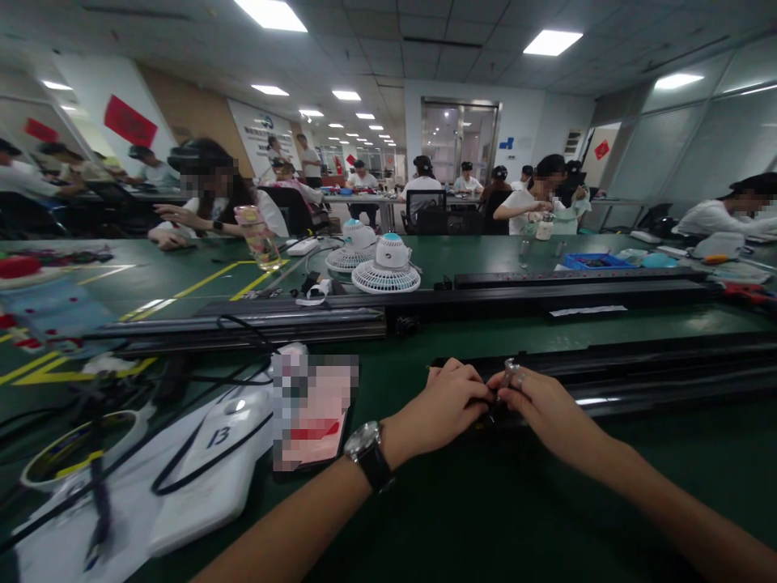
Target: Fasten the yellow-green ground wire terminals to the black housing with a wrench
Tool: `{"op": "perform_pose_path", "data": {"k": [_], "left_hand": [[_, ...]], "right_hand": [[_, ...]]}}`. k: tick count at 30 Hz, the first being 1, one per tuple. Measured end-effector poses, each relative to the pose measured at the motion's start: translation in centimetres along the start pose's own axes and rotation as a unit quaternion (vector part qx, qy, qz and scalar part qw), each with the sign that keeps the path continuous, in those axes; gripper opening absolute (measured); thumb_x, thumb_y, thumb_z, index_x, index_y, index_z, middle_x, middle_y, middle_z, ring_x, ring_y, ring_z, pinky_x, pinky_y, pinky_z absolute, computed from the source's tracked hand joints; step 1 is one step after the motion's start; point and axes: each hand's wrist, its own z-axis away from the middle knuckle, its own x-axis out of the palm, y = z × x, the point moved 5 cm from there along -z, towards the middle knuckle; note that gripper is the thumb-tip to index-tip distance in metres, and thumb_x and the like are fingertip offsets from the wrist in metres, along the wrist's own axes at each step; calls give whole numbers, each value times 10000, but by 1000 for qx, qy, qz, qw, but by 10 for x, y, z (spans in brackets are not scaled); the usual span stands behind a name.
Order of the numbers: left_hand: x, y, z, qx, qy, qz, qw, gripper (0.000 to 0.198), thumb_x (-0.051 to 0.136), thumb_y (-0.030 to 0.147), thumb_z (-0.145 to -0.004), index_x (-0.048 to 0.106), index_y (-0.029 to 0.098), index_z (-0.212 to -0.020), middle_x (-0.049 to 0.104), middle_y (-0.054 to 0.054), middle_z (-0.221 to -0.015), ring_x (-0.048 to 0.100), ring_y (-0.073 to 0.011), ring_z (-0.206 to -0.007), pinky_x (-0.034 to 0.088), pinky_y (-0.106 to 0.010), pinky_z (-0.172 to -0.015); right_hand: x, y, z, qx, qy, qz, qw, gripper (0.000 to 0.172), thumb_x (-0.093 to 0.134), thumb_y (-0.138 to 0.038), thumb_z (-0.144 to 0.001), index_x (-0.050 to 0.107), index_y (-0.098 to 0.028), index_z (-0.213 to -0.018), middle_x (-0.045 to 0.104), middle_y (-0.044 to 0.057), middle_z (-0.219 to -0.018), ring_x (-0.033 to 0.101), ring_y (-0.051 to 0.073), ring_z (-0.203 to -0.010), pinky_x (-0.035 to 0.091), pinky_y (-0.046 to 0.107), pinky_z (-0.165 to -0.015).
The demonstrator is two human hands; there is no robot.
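In the head view, my left hand [446, 401], with a watch on its wrist, is bent at the near end of a long black bar [668, 368] lying on the table. My right hand [543, 401] meets it there, thumb and fingers pinched together. Between the two sets of fingertips is a small dark piece [496, 411], mostly hidden, and I cannot tell whether it is part of the bar. A shiny silver spot, perhaps a ring, shows at my right fingers. Both hands are closed.
Left of my hands lie a pink phone-like item [321, 413], a white board marked 13 [210, 461] and black cables. More long bars [255, 326] cross the table. Beyond stand white fans [388, 263], a bottle [258, 239] and a blue tray [598, 261]. Several people sit around.
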Motion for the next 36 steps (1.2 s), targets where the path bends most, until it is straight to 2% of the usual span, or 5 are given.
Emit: {"op": "perform_pose_path", "data": {"k": [11, 19, 27, 31, 36], "left_hand": [[15, -15, -7, -29, 29, 21, 999, 107, 700, 347, -909, 712, 249, -866, 655, 7, -1048, 530, -250, -1045, 351, -409, -876], [9, -9, -4, -22, 50, 0, 999, 157, 692, 305, -902, 664, 195, -795, 661, -14, -976, 542, -238, -965, 341, -397, -830], [10, -11, -3, -20, 54, 12, 998, 209, 722, 364, -893, 630, 185, -836, 662, -20, -985, 543, -238, -988, 340, -378, -846], [11, -13, -4, -22, 48, 24, 998, 255, 731, 422, -880, 657, 188, -813, 659, -20, -945, 546, -236, -957, 328, -366, -819], [11, -14, -5, -20, 41, 44, 998, 238, 776, 410, -839, 672, 225, -948, 657, -4, -973, 534, -246, -983, 298, -358, -805]], "right_hand": [[3, -1, -6, -14, 21, 33, 999, 187, 488, -219, -979, 671, -239, -1015, 695, 52, -979, 668, 222, -885, 522, 344, -786], [7, -4, -5, 39, 37, 54, 997, 148, 549, -337, -978, 623, -222, -921, 617, -11, -692, 595, 179, -600, 434, 297, -557], [17, -13, -10, 36, 33, 92, 995, 193, 535, -342, -992, 573, -215, -851, 627, 17, -729, 603, 197, -647, 440, 317, -598], [16, -23, -9, 2, -2, 102, 995, 192, 452, -251, -1021, 580, -212, -884, 646, 36, -824, 612, 192, -718, 457, 319, -657], [9, -29, -4, -28, -45, 108, 993, 209, 417, -215, -1035, 602, -213, -938, 622, 41, -916, 612, 184, -781, 471, 320, -712]]}}
